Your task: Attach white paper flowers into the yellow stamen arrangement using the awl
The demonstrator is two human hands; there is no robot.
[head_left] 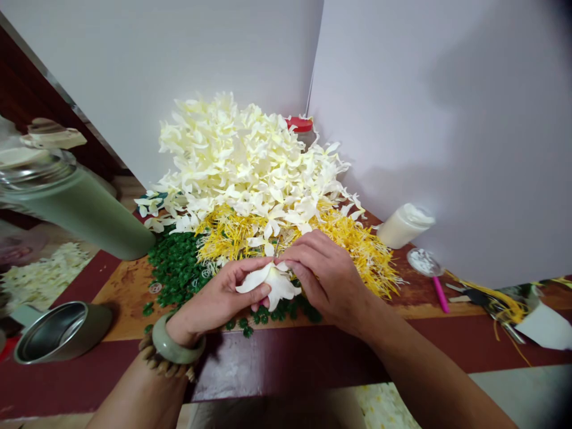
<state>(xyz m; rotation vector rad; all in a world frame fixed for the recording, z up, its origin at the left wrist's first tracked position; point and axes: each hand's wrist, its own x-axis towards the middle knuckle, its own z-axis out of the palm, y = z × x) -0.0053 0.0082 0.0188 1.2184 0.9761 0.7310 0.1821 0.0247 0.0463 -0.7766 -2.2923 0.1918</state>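
Note:
A white artificial flower point(281, 287) with pointed petals is held near the table's front edge. My left hand point(239, 289) is closed on it, the thumb lying over a petal. My right hand point(324, 271) is closed at the flower's upper end, thumb and fingers pinched together; what exactly lies between those fingertips is too small to make out. Just beyond the hands lies a pile of yellow stamens point(357, 238). Green plastic pieces point(174, 262) are heaped at the left, some scattered below the hands. A big mound of white petal pieces point(241, 149) rises behind.
A green thermos point(84, 202) and a metal cup point(65, 333) stand at the left. On the right are a white candle-like cylinder point(404, 226), a small clear dish with a pink handle point(440, 292), and tools with yellow strands point(500, 304). A red-lidded jar point(299, 125) is behind the mound.

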